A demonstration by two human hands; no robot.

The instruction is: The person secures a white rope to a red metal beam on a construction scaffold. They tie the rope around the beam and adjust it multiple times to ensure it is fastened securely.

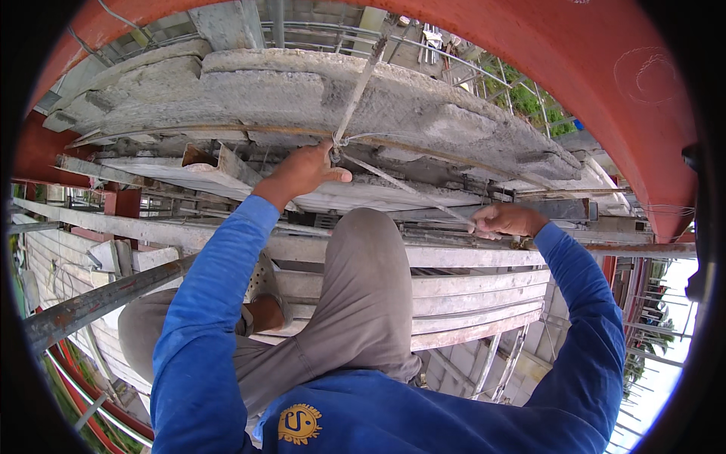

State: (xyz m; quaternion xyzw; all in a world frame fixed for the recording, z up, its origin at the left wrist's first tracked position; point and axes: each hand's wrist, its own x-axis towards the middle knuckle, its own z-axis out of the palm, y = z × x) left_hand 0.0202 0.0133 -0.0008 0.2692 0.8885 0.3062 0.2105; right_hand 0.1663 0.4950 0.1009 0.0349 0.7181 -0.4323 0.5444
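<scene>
A grey, mortar-crusted rod (360, 91) rises at a slant in front of the rough concrete beam, with thin wire (342, 141) wound about its lower end. Against that lower end is my left hand (301, 175), its fingers curled at the joint and partly hidden, its thumb sticking out to the right. A thinner pale rod (408, 188) slopes from near this joint down to the right. My right hand (508, 220) is closed around its far end. Behind both hands a long rusty bar (249, 129) runs along the face of the concrete beam (272, 94).
A red steel member (605, 91) arches overhead and down the right side. Stacked planks (476, 291) lie below my bent knee (368, 250). At the left, a grey scaffold pipe (106, 304) slants past my leg. More scaffolding and a drop show beyond the planks.
</scene>
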